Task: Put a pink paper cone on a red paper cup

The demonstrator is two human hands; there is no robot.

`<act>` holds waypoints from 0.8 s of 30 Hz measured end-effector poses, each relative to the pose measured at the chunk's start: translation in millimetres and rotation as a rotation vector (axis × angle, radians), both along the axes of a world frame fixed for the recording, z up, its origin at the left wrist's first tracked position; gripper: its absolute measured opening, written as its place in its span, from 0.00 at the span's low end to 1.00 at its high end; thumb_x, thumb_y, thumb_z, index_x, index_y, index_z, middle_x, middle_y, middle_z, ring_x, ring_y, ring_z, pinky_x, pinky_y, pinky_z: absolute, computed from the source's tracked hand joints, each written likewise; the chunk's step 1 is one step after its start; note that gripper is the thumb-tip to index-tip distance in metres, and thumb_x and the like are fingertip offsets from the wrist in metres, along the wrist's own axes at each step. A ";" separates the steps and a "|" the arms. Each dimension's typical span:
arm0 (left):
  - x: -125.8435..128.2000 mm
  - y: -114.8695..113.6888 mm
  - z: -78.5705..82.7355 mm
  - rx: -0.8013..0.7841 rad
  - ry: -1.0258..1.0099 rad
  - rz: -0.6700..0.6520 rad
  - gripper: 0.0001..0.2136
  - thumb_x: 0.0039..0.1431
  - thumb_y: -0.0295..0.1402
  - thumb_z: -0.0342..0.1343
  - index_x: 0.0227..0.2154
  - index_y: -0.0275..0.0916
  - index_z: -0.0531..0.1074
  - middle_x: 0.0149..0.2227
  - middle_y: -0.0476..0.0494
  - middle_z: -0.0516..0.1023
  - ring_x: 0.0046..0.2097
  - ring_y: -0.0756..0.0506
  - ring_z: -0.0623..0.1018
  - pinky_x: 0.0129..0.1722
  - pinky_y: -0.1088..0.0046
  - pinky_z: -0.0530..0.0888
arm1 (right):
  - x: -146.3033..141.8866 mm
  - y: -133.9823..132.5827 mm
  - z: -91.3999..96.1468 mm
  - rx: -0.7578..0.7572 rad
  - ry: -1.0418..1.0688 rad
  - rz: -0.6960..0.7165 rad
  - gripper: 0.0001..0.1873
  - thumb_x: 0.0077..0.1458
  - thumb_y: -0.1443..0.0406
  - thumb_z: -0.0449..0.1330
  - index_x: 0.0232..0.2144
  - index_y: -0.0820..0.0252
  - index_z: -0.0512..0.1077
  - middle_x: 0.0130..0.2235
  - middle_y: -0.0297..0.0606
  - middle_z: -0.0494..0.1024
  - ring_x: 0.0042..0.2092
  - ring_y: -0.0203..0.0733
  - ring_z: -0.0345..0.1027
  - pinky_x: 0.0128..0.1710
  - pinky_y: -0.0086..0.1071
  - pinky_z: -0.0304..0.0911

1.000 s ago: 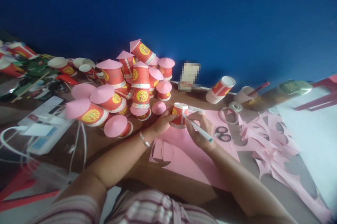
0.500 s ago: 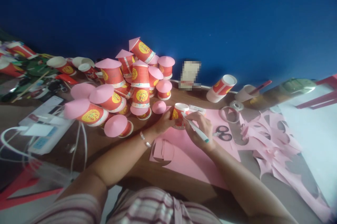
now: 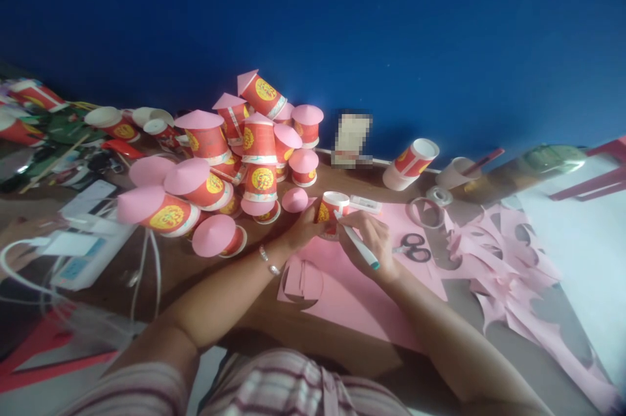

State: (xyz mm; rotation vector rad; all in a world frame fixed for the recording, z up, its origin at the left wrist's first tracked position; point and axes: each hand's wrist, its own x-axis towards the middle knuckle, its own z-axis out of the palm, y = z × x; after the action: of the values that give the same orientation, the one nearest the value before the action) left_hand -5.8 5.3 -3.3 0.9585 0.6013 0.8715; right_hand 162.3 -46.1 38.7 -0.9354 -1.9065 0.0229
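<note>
Red paper cup [image 3: 332, 208]: left hand [image 3: 304, 227], fingers clasping its side. White pen [image 3: 360, 247]: right hand [image 3: 372, 241], fingers pinching it. Risk: slack clasp may let cup turn.

The red cup [image 3: 332, 208] in the middle looks like smooth paper with slight gloss, and the white pen [image 3: 360, 246] is of smooth plastic. The large pink sheet [image 3: 362, 302] is matt paper, as are the cut scraps [image 3: 513, 292] at right and the cones [image 3: 214, 235] at left. The bracelet [image 3: 268, 261] shines like metal. The table [image 3: 244, 298] seems brown wood, rather dull; the far blue wall [image 3: 313, 18] is smooth, mostly matt; the striped garment [image 3: 278, 383], nearest, is woven cloth.
</note>
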 end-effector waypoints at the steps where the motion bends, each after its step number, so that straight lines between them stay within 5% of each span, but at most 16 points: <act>1: 0.1 -0.1 1.4 -0.002 -0.008 0.006 0.21 0.50 0.36 0.72 0.45 0.38 0.73 0.38 0.46 0.78 0.40 0.45 0.78 0.38 0.71 0.74 | -0.4 0.0 0.4 0.009 0.001 -0.011 0.08 0.62 0.72 0.60 0.41 0.56 0.71 0.32 0.35 0.78 0.31 0.39 0.74 0.31 0.32 0.69; 8: 1.3 0.4 10.9 -0.029 -0.079 0.004 0.17 0.49 0.36 0.70 0.41 0.36 0.76 0.35 0.43 0.80 0.38 0.44 0.79 0.39 0.67 0.75 | -1.3 0.8 7.2 -0.003 0.069 -0.058 0.07 0.62 0.71 0.61 0.40 0.55 0.70 0.31 0.34 0.78 0.30 0.38 0.74 0.29 0.30 0.69; 24: -3.4 2.2 2.9 -0.140 -0.201 -0.020 0.18 0.49 0.36 0.69 0.43 0.35 0.78 0.38 0.40 0.83 0.45 0.37 0.83 0.47 0.60 0.76 | 2.9 4.0 7.4 -0.075 0.157 -0.103 0.05 0.62 0.68 0.62 0.39 0.55 0.70 0.31 0.33 0.78 0.31 0.39 0.75 0.31 0.31 0.70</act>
State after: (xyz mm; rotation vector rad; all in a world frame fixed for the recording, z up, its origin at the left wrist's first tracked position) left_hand -9.1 7.5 -0.4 0.7393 0.4725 0.8838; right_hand 165.2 -42.1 46.2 -1.0504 -1.7212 0.1045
